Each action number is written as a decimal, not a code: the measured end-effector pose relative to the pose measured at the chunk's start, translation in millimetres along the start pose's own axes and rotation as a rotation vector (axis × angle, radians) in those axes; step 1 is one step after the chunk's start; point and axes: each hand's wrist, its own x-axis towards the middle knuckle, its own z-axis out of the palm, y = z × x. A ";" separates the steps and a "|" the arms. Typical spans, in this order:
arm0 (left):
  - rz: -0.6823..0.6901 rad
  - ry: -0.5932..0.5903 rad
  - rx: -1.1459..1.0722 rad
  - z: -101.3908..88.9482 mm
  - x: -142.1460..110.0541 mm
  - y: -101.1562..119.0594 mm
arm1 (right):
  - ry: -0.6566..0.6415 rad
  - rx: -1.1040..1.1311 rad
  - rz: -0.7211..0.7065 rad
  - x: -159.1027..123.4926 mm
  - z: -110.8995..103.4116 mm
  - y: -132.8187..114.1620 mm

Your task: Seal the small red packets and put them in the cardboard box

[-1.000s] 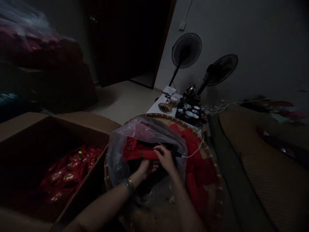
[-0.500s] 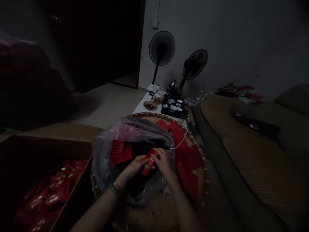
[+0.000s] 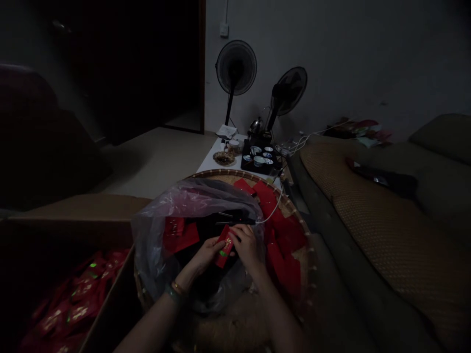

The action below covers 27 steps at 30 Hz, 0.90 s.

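Observation:
Between my two hands is a red envelope with gold and green print, tilted over the plastic bag. My left hand grips its left side, the thumb on its face. At its upper right edge my right hand has its fingers closed on it. A clear plastic bag with dark contents lies open on a round woven tray. Several flat red envelopes lie on the tray's right side, and more red packets rest at the bag's left. Just beyond my hands is a dark tool with a white cord.
On the left stands an open cardboard box holding many red packets. Behind the tray, a white table bears a black tea tray with cups. Two fans stand by the wall. A sofa with a woven mat is at right.
The whole view has shifted slightly, so things appear a little further left. Both hands stay on the red envelope, with the right fingers slightly moved at its upper edge.

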 end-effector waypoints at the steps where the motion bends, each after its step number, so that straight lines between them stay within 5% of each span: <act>1: 0.006 -0.001 0.020 -0.7 0.4 -0.7 | 0.000 0.001 0.008 0.4 0.0 0.5; 7: 0.029 0.036 0.260 -4.1 4.9 -6.9 | -0.032 -0.056 0.180 0.9 -0.4 9.7; 14: 0.001 0.114 0.280 -7.8 9.2 -12.6 | -0.100 -0.040 -0.064 -4.5 5.8 12.7; 18: 0.026 0.112 0.283 -7.3 9.2 -10.6 | -0.125 0.008 -0.074 -3.7 4.8 10.7; 24: 0.023 0.138 0.263 -11.1 5.0 5.2 | -0.220 0.242 0.128 -1.0 -7.8 10.8; 27: 0.022 0.248 0.224 -16.4 -2.4 17.8 | -0.280 0.414 0.264 0.4 -9.1 14.4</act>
